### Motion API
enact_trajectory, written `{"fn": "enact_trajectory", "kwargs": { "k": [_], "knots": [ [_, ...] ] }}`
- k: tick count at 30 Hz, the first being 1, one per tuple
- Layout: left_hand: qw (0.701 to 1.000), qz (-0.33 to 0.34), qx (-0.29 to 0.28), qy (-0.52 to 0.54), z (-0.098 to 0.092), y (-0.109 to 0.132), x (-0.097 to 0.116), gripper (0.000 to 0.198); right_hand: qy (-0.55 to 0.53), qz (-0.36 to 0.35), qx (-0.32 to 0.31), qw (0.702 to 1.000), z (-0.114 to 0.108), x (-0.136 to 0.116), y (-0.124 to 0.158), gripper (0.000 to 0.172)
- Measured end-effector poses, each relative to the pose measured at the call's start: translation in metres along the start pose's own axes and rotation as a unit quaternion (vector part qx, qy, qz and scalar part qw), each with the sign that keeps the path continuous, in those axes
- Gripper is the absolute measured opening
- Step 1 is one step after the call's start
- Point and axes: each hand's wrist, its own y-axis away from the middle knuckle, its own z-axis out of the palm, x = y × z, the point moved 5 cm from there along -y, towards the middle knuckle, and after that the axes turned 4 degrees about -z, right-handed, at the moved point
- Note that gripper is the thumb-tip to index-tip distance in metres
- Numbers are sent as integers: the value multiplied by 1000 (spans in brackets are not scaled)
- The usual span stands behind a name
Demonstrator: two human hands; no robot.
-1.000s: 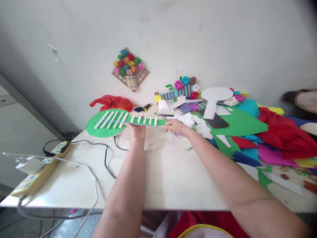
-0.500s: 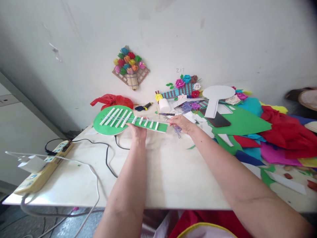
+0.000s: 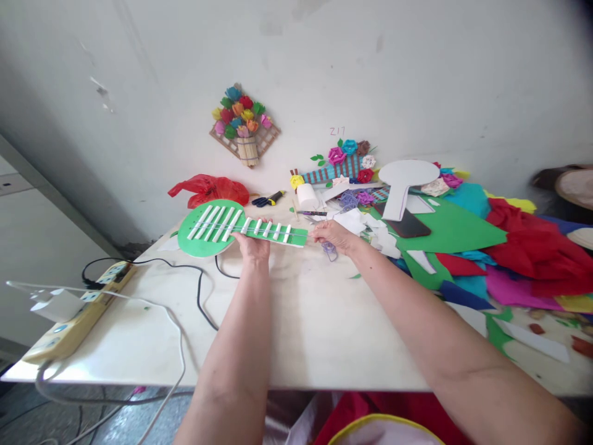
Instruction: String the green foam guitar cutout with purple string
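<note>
A flat green guitar-shaped craft (image 3: 204, 244) with white strips across its body and neck is held up over the table. My left hand (image 3: 254, 245) grips it at the lower edge, where the neck meets the body, with the thumb on the front. Just beyond the end of the neck, my right hand (image 3: 331, 236) pinches a thin light-purple yarn (image 3: 299, 233) that runs lengthwise over the white strips. A loose tangle of purple yarn (image 3: 329, 250) hangs below the right hand.
Behind lie black-and-yellow pliers (image 3: 269, 199), a red plastic bag (image 3: 210, 188) and a white roll (image 3: 307, 196). To the right are a white paddle-shaped cutout (image 3: 407, 179), a dark phone (image 3: 407, 227) and heaped coloured paper (image 3: 537, 241). A power strip (image 3: 78, 327) with cables sits left.
The green craft has shifted slightly, its neck end moving left and a little down. My right hand has moved slightly left and down, still pinching the yarn.
</note>
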Motion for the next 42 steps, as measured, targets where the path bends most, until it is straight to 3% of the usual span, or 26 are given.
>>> {"fn": "enact_trajectory", "kwargs": {
  "k": [12,18,21,26,34,42],
  "knots": [
    [1000,-6,7,27,4,3,0,56,7,34,-28,999,6,6,4,17],
    [1000,-12,-27,7,10,9,0,10,-7,45,-50,998,4,14,0,16],
    [999,-20,-25,15,8,10,-1,4,-10,43,-55,998,2,16,-1,16],
    [999,-19,-21,15,6,9,-1,4,-23,36,-77,996,5,9,3,19],
    [999,-26,-34,-7,5,6,-1,20,-50,40,-127,990,8,10,3,20],
    [996,-3,-73,-51,11,8,-2,26,-17,74,-149,986,6,13,8,23]
  ]
}}
